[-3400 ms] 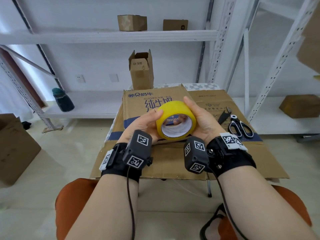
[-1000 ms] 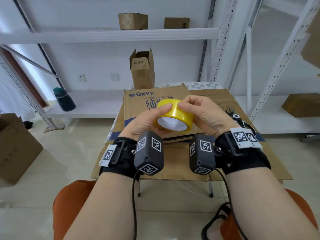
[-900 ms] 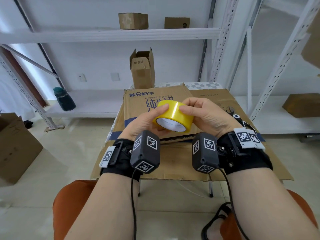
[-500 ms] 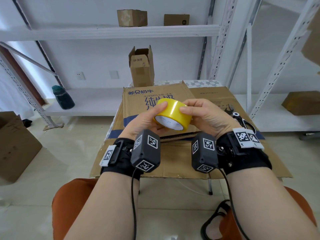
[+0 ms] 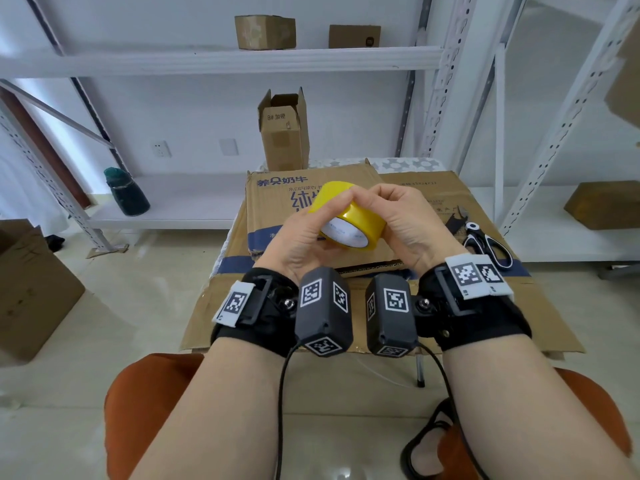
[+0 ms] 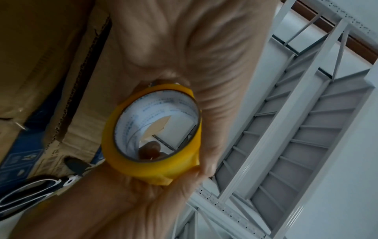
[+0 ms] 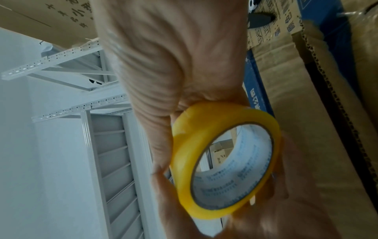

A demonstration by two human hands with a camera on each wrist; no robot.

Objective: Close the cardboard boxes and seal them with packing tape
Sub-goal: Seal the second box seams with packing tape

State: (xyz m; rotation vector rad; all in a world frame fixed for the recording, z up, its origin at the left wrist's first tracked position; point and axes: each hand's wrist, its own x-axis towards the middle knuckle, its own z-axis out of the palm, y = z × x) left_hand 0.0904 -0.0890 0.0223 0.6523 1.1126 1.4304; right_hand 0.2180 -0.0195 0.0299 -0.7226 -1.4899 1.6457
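Both hands hold a yellow roll of packing tape [image 5: 349, 220] above the table. My left hand [image 5: 304, 233] grips it from the left, and my right hand [image 5: 398, 216] curls over its top and right side; the thumb tips meet on the upper rim. The roll [image 6: 155, 134] shows its white printed core in the left wrist view, and the roll [image 7: 220, 160] fills the lower middle of the right wrist view. A small cardboard box [image 5: 284, 131] with its top flaps up stands at the far edge of the table. A flattened printed carton [image 5: 273, 206] lies under my hands.
Black-handled scissors [image 5: 486, 242] lie on the flat cardboard at the right. White metal shelving [image 5: 221, 60] carries two closed small boxes [image 5: 265, 32] above and a dark bottle [image 5: 127, 194] at the left. A large brown box [image 5: 31, 289] stands on the floor at the left.
The roll has been turned and tilted in my hands. My thumbs have come together on its top rim, where before they sat apart on either side.
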